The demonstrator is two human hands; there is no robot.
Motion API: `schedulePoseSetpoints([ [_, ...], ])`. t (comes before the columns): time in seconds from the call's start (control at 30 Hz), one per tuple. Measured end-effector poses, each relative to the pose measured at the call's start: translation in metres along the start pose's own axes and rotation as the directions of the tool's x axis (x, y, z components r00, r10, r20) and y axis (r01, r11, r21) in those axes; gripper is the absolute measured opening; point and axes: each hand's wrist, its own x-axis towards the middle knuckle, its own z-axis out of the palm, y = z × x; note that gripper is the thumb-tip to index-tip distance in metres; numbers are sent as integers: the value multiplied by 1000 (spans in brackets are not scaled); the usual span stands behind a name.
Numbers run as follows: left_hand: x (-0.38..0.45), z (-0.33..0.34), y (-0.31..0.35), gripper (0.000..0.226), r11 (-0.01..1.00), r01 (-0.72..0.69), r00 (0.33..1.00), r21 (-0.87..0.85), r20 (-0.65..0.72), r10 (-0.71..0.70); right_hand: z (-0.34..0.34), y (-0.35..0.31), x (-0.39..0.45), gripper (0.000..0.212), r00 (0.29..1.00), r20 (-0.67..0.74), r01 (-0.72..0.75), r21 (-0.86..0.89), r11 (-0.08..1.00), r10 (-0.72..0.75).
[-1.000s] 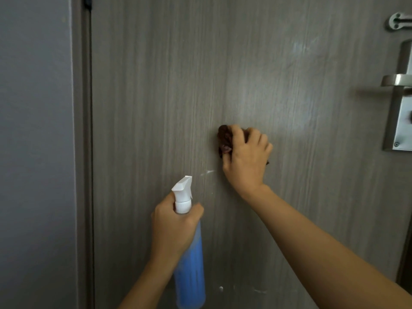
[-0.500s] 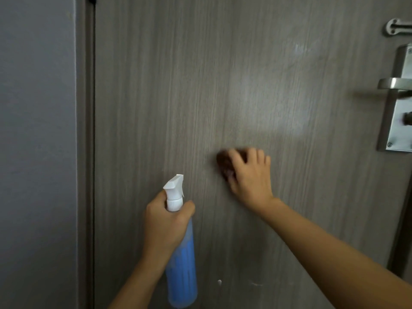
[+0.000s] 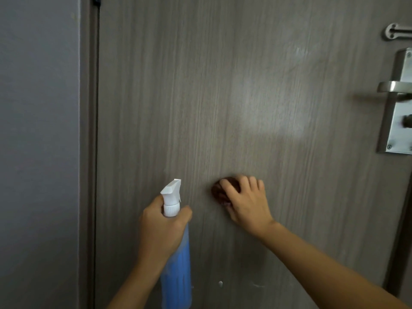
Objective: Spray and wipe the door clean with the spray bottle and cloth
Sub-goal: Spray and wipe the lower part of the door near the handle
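**Wiping the door, bottle at the ready**

Pressing a dark brown cloth [image 3: 220,192] against the grey wood-grain door [image 3: 223,85], your right hand [image 3: 247,201] is spread over the wad in the head view, fingers curled across its top and thumb tucked at its lower edge, so that only the cloth's left side shows past your knuckles. The cloth sits flat on the panel, low and a little right of the door's middle, well apart from the metal hardware at the far right. Your left hand [image 3: 162,228] is clenched around the neck of the spray bottle [image 3: 177,264], just left of the cloth and apart from it; the bottle stands roughly upright in front of the door, its blue body running down past your wrist to the bottom edge of the picture and its white trigger head [image 3: 171,192] rising above your fist, nozzle aimed toward the panel. A few small white flecks [image 3: 220,283] dot the door below both hands (one bead just right of the bottle's base, a thin streak further right). At the right edge, the lever handle [image 3: 393,86] juts from its steel plate [image 3: 399,121], with a smaller metal fitting [image 3: 398,32] above it. Along the left runs the door frame [image 3: 88,152], then a plain grey wall [image 3: 38,130].
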Motion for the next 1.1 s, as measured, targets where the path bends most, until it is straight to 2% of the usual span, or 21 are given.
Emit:
schedulePoseSetpoints([
  [0.07,1,-3,-1,31,1000,-12,1000,16,-7,12,-7,8,22,65,989,-55,-135,40,990,137],
  [0.17,2,-4,1,26,1000,-28,999,5,-23,28,-17,5,72,53,920,-130,-355,115,928,369],
  [0.27,4,-5,3,25,1000,-15,999,0,-29,15,-17,-12,105,52,879,-121,-448,121,886,461],
  [0.33,5,-6,3,25,1000,-13,1000,-1,-22,13,-12,-22,103,56,908,-115,-395,81,915,403],
  [0.43,4,-7,4,24,1000,-11,1000,-9,-29,10,4,-28,62,65,996,-78,-41,0,999,41],
  [0.5,4,-10,3,24,1000,-16,999,-10,-28,15,11,-22,25,70,979,19,202,-61,978,-201],
  [0.57,6,-12,1,24,1000,-6,1000,-5,-22,5,12,-11,0,71,953,97,297,-93,950,-289],
  [0.63,8,-15,0,25,1000,-5,1000,-10,-23,5,6,2,1,71,966,91,250,-91,964,-242],
  [0.73,11,-17,2,26,999,-30,999,-17,-32,30,-7,17,39,56,996,-38,73,-49,996,-75],
  [0.8,13,-17,3,26,999,-33,999,-18,-41,33,-14,20,75,45,991,-111,-73,2,997,73],
  [0.9,14,-15,6,25,999,-33,999,-18,-41,32,-18,15,114,43,959,-178,-209,70,975,219],
  [1.0,15,-15,7,25,1000,-27,999,-9,-38,27,-13,6,117,43,953,-203,-215,71,974,225],
  [1.1,13,-15,4,25,1000,-26,999,0,-40,25,-4,-1,92,46,970,-190,-146,34,989,150],
])
